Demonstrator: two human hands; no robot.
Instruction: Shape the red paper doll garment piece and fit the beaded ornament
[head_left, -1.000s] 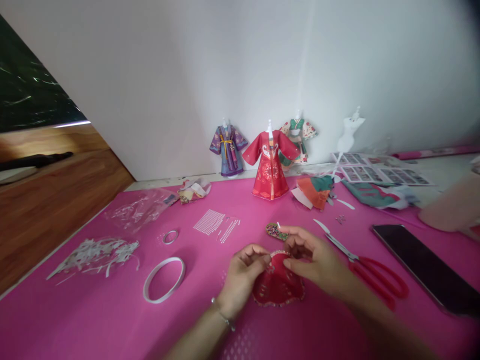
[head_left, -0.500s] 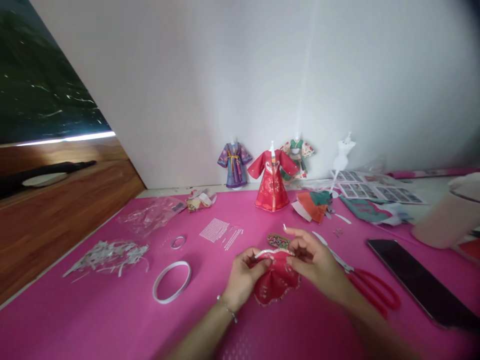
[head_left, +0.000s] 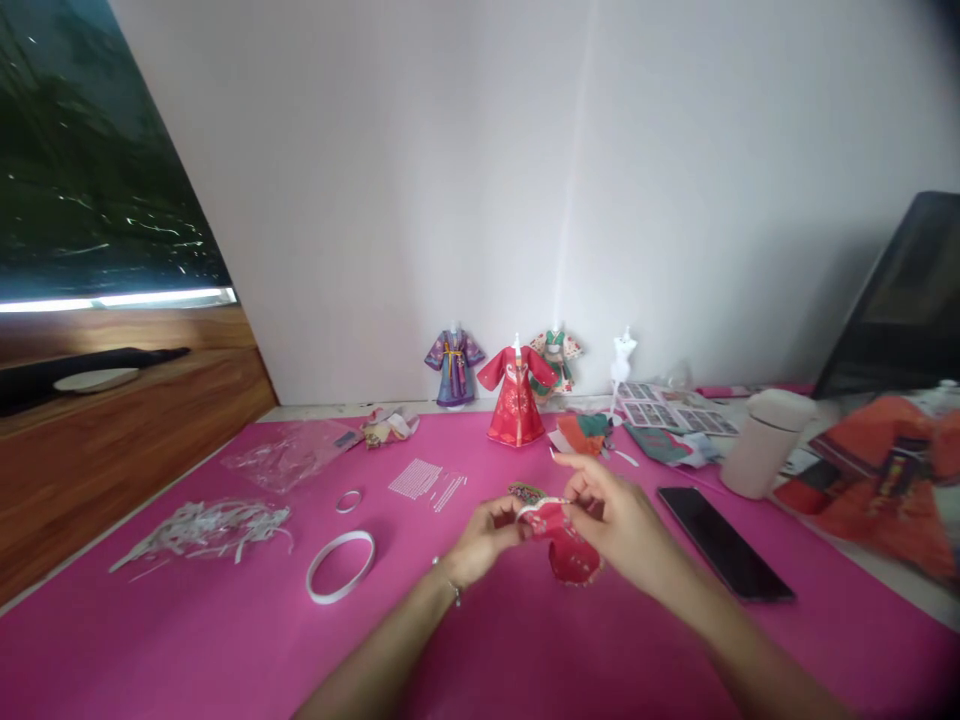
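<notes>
Between my hands hangs a small red doll skirt (head_left: 575,560) with a pale trimmed upper edge and a patterned hem. My left hand (head_left: 484,540) pinches its left end between thumb and fingers. On the other end, my right hand (head_left: 609,512) grips the cloth with thumb and fingertips, its index finger stretched outward. Just behind the skirt lies an oval patterned piece (head_left: 527,492), partly covered by it. Farther back stands a miniature red robe (head_left: 517,400) on a stand.
Purple (head_left: 454,370) and green-white (head_left: 559,350) doll robes stand by the wall, near a bare white mannequin (head_left: 623,358). Tape rolls (head_left: 341,598), white strips (head_left: 202,530) and a gem sheet (head_left: 415,478) lie left. Rightward are a phone (head_left: 724,545) and a pale cup (head_left: 766,445).
The skirt has turned and folded between my hands, its lower part swinging to the right. My view has shifted right, showing a dark screen and an orange garment; my right arm now covers the scissors.
</notes>
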